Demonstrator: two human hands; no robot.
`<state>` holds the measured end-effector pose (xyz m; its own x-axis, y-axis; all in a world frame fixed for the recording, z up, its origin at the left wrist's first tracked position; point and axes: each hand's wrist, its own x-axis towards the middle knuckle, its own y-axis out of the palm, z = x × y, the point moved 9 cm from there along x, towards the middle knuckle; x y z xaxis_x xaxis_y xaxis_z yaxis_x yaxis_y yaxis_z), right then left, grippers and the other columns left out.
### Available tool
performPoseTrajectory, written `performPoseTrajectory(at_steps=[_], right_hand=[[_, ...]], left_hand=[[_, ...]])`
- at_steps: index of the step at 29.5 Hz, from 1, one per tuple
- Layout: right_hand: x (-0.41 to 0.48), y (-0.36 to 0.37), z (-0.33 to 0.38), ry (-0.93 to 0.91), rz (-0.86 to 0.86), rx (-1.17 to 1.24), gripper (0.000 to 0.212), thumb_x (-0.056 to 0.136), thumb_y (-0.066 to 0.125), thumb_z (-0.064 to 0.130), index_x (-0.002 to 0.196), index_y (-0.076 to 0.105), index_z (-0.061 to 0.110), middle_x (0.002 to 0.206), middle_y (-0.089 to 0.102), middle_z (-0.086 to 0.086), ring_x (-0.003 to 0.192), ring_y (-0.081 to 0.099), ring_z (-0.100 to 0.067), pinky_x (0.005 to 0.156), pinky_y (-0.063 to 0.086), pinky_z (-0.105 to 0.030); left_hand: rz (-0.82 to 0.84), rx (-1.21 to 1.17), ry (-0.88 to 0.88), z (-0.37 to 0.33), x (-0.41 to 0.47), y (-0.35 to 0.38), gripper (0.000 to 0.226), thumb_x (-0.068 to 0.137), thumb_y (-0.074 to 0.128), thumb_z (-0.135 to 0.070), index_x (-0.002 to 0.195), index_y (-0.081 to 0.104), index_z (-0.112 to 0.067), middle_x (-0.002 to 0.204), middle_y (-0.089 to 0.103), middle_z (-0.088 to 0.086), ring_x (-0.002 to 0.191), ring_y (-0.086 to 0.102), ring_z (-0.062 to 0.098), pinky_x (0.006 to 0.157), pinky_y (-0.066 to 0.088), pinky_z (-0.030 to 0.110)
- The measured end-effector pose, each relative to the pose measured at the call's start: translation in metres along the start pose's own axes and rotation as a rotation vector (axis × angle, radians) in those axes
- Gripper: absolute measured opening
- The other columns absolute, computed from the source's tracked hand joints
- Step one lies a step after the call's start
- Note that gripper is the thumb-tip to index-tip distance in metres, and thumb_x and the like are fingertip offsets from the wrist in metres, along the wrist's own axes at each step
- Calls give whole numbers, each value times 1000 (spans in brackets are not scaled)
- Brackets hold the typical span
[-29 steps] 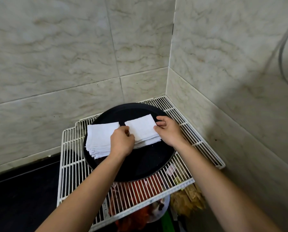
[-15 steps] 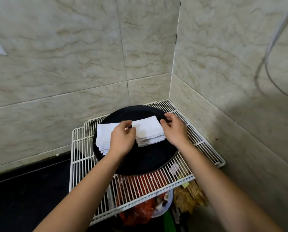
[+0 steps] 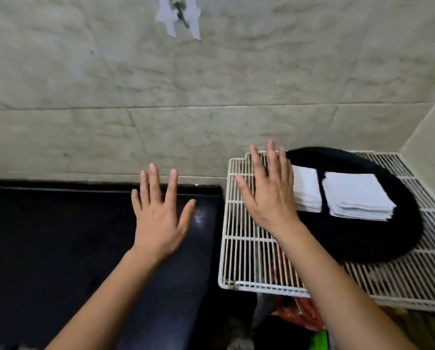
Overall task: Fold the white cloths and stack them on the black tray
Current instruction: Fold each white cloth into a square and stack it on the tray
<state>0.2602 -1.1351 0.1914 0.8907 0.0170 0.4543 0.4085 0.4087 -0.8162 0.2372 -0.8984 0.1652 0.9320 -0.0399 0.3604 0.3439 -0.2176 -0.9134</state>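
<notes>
A round black tray lies on a white wire rack in the tiled corner. Two stacks of folded white cloths sit on it side by side: the left stack and the right stack. My right hand hovers with spread straight fingers over the rack's left part, covering the left edge of the left stack. My left hand is spread flat over the black counter, holding nothing.
Tiled walls close off the back and right. A metal hook with torn tape is on the wall above. Red and green bags lie under the rack.
Both hands let go of the right cloth stack and moved left, fingers now spread. The view swung left, so the tray sits at the right.
</notes>
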Motion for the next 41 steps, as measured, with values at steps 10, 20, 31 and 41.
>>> performPoseTrajectory(at_steps=[10,20,31,41], right_hand=[[-16,113,250,-323,182,33,73,99,27,65,159,3,31,166,-17,-8,151,-16,-38,122,-5,-53],[-116,246,660,-724,351,199,75,100,34,58,160,2,25,166,-14,-11,152,-14,-37,123,0,-52],[-180,361,856,-918,530,244,74,101,39,53,160,5,23,166,-9,-12,152,-8,-37,122,5,-50],[-159,479,997,-956,677,326,74,102,38,50,160,2,22,166,-10,-11,153,-8,-35,123,5,-49]], left_hand=[[-27,205,-308,233,-80,-84,81,91,25,-69,158,8,-25,165,-11,10,150,-8,37,113,12,67],[-116,320,-663,561,-264,-224,78,92,23,-68,158,11,-26,165,-9,8,151,-8,34,114,11,66],[-68,317,-925,752,-379,-239,77,94,19,-68,158,6,-28,165,-11,8,151,-10,32,116,12,61],[123,300,-1071,918,-390,-222,82,87,11,-70,158,7,-27,165,-10,9,151,-6,32,118,16,59]])
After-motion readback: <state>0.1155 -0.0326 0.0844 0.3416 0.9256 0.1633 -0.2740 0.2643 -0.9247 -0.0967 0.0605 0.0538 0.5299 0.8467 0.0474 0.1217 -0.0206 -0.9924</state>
